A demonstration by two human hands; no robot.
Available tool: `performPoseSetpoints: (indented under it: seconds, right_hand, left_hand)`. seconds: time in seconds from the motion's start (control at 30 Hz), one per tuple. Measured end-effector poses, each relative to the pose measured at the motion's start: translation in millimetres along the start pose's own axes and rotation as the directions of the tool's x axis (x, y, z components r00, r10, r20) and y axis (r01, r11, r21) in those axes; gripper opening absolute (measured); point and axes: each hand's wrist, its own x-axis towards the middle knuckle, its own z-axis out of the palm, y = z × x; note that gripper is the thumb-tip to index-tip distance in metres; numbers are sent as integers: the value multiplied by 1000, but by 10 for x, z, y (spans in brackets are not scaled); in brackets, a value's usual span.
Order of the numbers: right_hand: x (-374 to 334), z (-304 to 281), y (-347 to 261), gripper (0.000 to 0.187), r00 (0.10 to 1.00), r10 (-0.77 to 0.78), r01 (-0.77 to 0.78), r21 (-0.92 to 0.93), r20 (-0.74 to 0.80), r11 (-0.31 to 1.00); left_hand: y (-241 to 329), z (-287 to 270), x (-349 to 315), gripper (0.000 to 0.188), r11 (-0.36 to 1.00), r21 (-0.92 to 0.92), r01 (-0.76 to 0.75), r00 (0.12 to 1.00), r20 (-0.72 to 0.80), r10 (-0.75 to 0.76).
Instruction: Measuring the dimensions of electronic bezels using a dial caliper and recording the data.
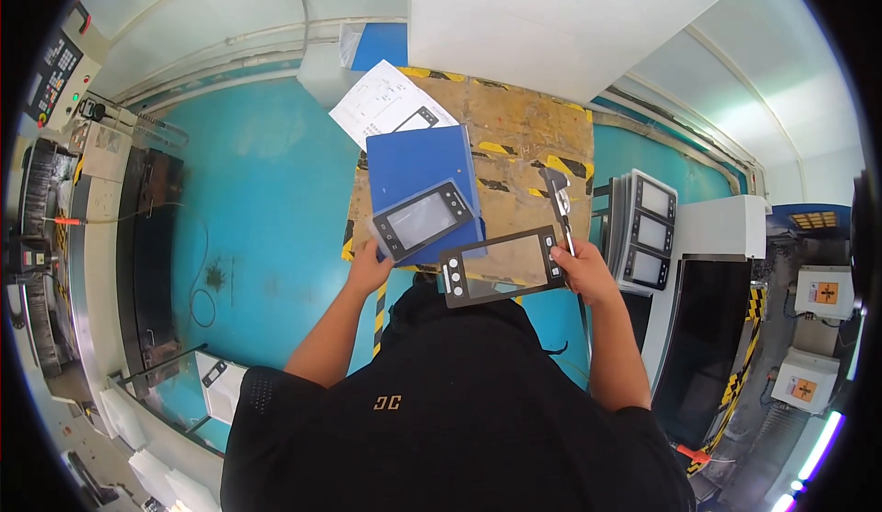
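- One dark panel (459, 301) with one large window is in my right hand (591, 275), just below the centre of the frame; I count three pale round spots at its left end.
- My right hand is clamped on this panel's right end, thumb on top.
- One slim tool (563, 205) with a shiny metal part rises from those same fingers, right of centre; I cannot tell how firmly I have it.
- One second panel (424, 220), with a translucent border, lies tilted left of the first, near the centre.
- My left hand (368, 269) has its fingers at that panel's lower left corner; I cannot tell whether they pinch it or just touch it.
- Under the second panel is one blue folder (397, 165), and one printed white sheet (372, 108) sticks out past its top.
- One brown worktable (528, 122) with yellow-and-black tape bears these, upper centre.
- Three more panels (635, 234) with pale windows stand in one column, right of centre.
- Two white boxes (825, 282) with orange labels are at the far right.
- One control console (57, 76) is at the upper left.
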Motion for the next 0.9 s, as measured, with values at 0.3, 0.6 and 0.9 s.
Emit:
performPoseSetpoints:
  seconds: [0.3, 0.6, 0.9]
  right_hand:
    - [-166, 24, 103, 18, 999, 37, -37, -14, -35, 999]
    - [-171, 48, 98, 18, 998, 5, -5, -1, -63, 1000]
    - [-81, 91, -107, 16, 987, -151, 152, -22, 50, 988]
  left_hand:
    - [364, -224, 144, 33, 570, -684, 455, 886, 285, -365]
    - [1121, -388, 190, 29, 972, -236, 8, 914, 396, 88]
    - [1940, -789, 118, 28, 685, -556, 471, 560, 789, 254]
